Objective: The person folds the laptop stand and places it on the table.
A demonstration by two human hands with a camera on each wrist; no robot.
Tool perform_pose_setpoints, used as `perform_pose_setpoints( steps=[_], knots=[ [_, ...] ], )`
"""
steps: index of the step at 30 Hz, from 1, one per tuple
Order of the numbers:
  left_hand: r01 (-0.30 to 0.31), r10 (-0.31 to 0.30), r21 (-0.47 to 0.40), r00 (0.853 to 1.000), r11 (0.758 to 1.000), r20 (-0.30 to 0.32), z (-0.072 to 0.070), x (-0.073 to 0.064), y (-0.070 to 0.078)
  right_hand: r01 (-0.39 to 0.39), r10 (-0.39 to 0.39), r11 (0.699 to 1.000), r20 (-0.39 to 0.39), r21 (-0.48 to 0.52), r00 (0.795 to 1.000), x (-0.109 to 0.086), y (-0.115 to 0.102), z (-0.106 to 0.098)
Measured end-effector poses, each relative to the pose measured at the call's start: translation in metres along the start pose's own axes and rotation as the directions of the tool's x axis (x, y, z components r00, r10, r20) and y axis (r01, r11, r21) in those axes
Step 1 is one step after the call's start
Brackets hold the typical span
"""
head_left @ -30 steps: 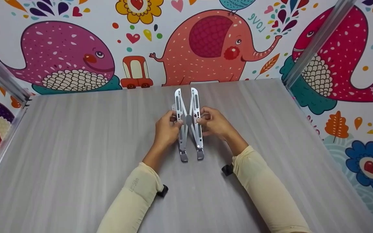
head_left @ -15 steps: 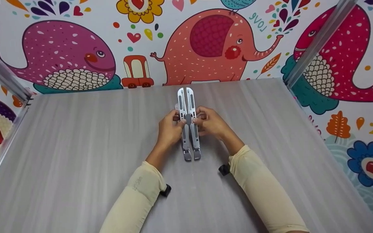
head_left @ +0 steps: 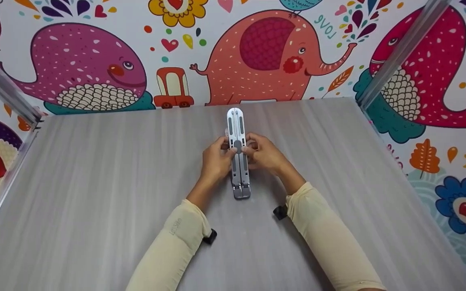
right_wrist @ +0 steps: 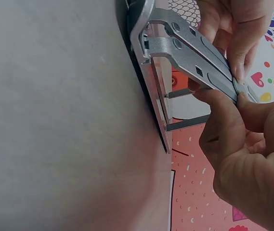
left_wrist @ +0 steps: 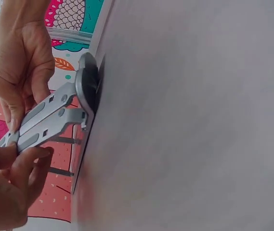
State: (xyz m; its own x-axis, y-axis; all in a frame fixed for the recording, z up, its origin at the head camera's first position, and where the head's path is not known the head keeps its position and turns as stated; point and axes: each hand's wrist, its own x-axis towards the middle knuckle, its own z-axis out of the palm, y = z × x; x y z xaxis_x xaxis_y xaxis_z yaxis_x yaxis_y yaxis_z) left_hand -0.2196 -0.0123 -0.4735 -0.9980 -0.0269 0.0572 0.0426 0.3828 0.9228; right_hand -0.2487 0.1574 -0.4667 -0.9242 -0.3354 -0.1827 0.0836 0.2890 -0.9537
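Note:
A silver folding laptop stand [head_left: 240, 169] stands on the table in the middle of the head view, its two long arms side by side with a grey round pivot between them. My left hand [head_left: 217, 161] pinches its left arm between thumb and fingers. From the other side, my right hand [head_left: 268, 153] grips the right arm the same way, both thumbs near the pivot. In the left wrist view the stand [left_wrist: 55, 115] shows its upper arms raised at a slant over a lower base, joined by thin struts. Its hooked front lips [right_wrist: 141, 24] appear close up in the right wrist view.
The grey wood-grain table [head_left: 95, 182] spreads around the stand. Behind it rises a wall [head_left: 217, 48] printed with cartoon animals. Metal posts [head_left: 399, 56] stand at the back corners. Each sleeved forearm [head_left: 330, 234] bears a black wrist camera.
Both hands have come toward each other, bringing the stand's two spread arms together until they lie side by side. The gap between them has closed.

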Motion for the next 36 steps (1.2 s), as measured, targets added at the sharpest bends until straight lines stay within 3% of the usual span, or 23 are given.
perform_pose_setpoints(
  steps=[9, 13, 16, 18, 22, 28, 31, 36],
  knots=[
    [-0.093, 0.088, 0.138, 0.995, 0.986, 0.037, 0.002, 0.001, 0.004, 0.008, -0.006, 0.998, 0.023, -0.058, 1.000, -0.002, 0.000, -0.003],
    [-0.093, 0.086, 0.199, 0.995, 0.976, 0.043, 0.005, -0.009, 0.008, 0.014, -0.014, 0.998, 0.010, -0.053, 1.000, -0.002, -0.001, -0.005],
    [-0.063, 0.048, 0.294, 0.997, 0.954, 0.057, 0.007, -0.023, 0.013, 0.052, -0.053, 0.990, -0.001, -0.133, 0.999, 0.000, -0.007, -0.010],
    [-0.024, -0.002, 0.372, 0.998, 0.928, 0.070, 0.008, -0.033, 0.018, 0.083, -0.089, 0.970, -0.016, -0.229, 0.996, 0.002, -0.015, -0.014],
    [0.034, -0.096, 0.504, 0.990, 0.863, 0.099, 0.012, -0.051, 0.027, 0.142, -0.176, 0.899, -0.046, -0.415, 0.983, 0.010, -0.036, -0.028],
    [0.060, -0.173, 0.599, 0.976, 0.799, 0.133, 0.024, -0.071, 0.035, 0.193, -0.259, 0.777, -0.026, -0.599, 0.966, 0.027, -0.064, -0.044],
    [0.036, -0.148, 0.664, 0.982, 0.747, 0.113, 0.033, -0.075, 0.037, 0.224, -0.294, 0.720, 0.003, -0.657, 0.956, 0.036, -0.070, -0.047],
    [-0.024, -0.034, 0.796, 0.998, 0.605, 0.056, 0.045, -0.076, 0.039, 0.302, -0.366, 0.676, 0.049, -0.672, 0.929, 0.046, -0.071, -0.047]
  ],
)
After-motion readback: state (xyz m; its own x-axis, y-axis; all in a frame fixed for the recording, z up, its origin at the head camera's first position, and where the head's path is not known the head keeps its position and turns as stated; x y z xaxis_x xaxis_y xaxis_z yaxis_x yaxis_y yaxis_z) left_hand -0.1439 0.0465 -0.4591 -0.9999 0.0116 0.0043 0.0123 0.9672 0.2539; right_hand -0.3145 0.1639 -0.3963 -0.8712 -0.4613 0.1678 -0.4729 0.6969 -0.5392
